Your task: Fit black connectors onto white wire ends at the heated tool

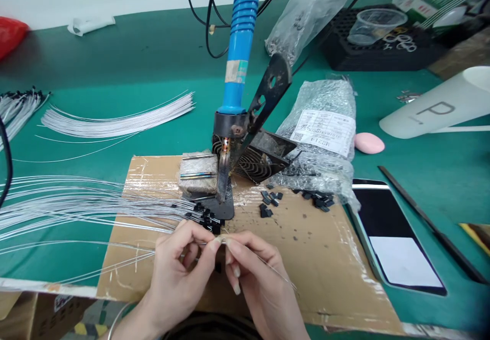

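Near the front of the cardboard sheet (306, 268), my left hand (184, 268) and my right hand (258, 263) meet, fingertips almost touching. My left thumb and forefinger are closed in a pinch on a thin white wire (136, 248) that trails off to the left. Pinched in my right fingers is another thin wire (281, 277), its end sticking out past the palm. The fingertips hide where the wires meet. Just beyond lies a bundle of white wires (95, 204) with black connectors (206, 218) on the ends. A blue-handled soldering iron (238, 54) points down behind them.
The iron's stand (264, 105) and a sponge block (199, 174) stand mid-cardboard. Small black plastic pieces (319, 200) lie right of them. A phone (398, 238), a black flat tool (432, 225), a bubble-wrap bag (321, 125) and a white cup (432, 110) occupy the right.
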Available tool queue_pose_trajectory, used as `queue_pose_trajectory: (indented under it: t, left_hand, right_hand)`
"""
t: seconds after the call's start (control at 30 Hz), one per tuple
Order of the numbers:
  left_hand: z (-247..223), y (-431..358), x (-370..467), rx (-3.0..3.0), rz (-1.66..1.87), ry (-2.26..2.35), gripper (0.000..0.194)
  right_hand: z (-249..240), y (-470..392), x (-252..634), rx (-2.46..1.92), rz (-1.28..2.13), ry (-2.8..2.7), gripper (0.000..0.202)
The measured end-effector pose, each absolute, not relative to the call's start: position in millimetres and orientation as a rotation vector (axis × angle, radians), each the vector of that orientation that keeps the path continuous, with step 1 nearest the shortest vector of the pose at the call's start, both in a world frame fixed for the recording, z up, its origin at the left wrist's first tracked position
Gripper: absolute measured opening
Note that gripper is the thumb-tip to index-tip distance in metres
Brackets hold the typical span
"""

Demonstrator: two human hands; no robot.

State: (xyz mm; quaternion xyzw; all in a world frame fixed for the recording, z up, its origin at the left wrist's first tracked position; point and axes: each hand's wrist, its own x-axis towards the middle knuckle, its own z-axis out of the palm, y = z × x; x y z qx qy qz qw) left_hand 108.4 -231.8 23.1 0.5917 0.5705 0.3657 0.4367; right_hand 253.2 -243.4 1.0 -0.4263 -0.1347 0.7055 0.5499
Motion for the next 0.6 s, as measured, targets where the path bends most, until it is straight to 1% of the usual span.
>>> queue_pose_trajectory:
  t: [0.3, 0.47, 0.6]
  left_hand:
    - [17.7, -234.8, 110.1, 1.237, 0.957, 1.370, 0.027]
    - [22.3, -230.2, 113.1, 1.128, 1.009, 1.308, 0.026]
    - [24.0, -230.0, 113.5, 1.094, 1.010, 1.292, 0.026]
  right_hand:
    - [9.5, -245.5, 254.2, -1.067, 1.612, -0.409, 0.024]
    - [14.5, -246.8, 258.8, -1.122, 1.483, -0.573, 0.022]
    - [14.0, -245.0, 262.0, -1.117, 1.443, -0.645, 0.021]
